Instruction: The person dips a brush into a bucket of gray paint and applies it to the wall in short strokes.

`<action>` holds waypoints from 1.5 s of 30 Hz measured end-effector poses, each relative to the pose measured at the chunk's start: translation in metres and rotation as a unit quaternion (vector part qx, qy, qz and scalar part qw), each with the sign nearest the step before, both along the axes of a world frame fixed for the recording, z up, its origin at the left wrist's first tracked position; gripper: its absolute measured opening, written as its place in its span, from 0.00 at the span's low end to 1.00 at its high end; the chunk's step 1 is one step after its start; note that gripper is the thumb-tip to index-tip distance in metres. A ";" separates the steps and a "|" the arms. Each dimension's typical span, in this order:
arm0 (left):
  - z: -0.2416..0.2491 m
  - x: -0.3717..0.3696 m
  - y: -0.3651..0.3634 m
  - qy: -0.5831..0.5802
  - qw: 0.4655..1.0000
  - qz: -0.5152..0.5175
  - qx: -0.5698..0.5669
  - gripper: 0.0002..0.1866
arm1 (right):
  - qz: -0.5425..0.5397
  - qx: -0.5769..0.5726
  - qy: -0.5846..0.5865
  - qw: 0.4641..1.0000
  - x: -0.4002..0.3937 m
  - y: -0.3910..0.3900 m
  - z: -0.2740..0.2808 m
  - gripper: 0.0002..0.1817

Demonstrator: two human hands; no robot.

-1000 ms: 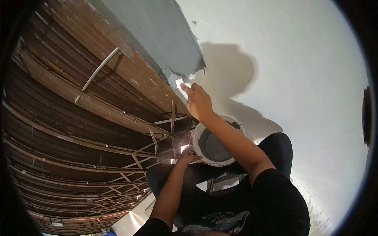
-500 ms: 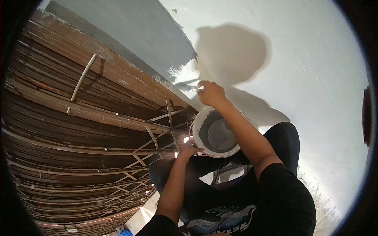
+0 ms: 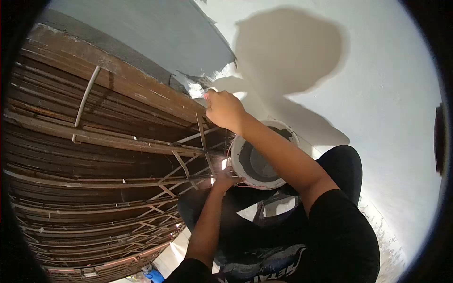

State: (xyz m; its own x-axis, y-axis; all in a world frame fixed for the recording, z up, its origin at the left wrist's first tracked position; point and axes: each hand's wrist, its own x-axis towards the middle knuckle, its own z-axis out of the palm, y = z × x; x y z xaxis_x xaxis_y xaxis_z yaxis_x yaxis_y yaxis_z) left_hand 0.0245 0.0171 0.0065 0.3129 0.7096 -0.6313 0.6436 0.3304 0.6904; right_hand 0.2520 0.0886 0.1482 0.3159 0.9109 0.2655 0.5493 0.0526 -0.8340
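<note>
Over on the left, a brown folding metal gate (image 3: 94, 165) fills the side of the room, its slats bowed across my view and its crossed lattice bars (image 3: 203, 137) ending near the person's hands. A pale bar (image 3: 88, 96) is set upright against its upper part, and low down by its far end lies something blue (image 3: 153, 275), too small to make out. Above the gate, a smooth grey coating (image 3: 132, 33) covers part of the wall, stopping at a ragged edge where sunlit white shows.

Just beside that edge is the right hand (image 3: 225, 108), its fingers curled closed round a hand tool (image 3: 212, 89) that they mostly hide; I cannot tell its shape from here, or whether it touches the wall. Below it, the left hand (image 3: 224, 180) is clamped on the near left rim of a white bucket (image 3: 237, 160), thumb over the edge. The bucket sits just beyond the person's thighs, under the right forearm, with grey coating mix (image 3: 260, 162) inside and smears up its inner wall. What carries its weight is hidden.

The person wears a black T-shirt (image 3: 273, 264) with a pale print, and black trousers (image 3: 342, 165). Further right, a broad shadow (image 3: 288, 47) falls on the white wall (image 3: 377, 118). A dark brown object (image 3: 440, 139) stands at the far right edge.
</note>
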 end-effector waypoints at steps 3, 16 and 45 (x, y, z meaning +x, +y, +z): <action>-0.001 0.002 -0.003 0.028 0.999 -0.014 0.007 0.30 | 0.001 -0.041 -0.031 0.999 0.002 -0.006 -0.004 0.15; 0.030 0.023 -0.013 0.033 0.999 -0.007 0.014 0.28 | 0.014 -0.208 -0.048 0.977 0.030 -0.024 -0.058 0.17; 0.008 0.018 -0.012 0.044 0.999 -0.013 -0.013 0.31 | 0.002 0.021 -0.103 0.994 0.006 -0.019 -0.030 0.10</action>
State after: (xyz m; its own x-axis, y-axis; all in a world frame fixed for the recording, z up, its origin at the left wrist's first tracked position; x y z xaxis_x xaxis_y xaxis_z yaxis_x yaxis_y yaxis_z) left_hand 0.0420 0.0056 0.0143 0.2739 0.6849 -0.6752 0.7104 0.3292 0.6221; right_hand 0.2584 0.0695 0.1185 0.2471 0.8987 0.3622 0.7074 0.0881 -0.7013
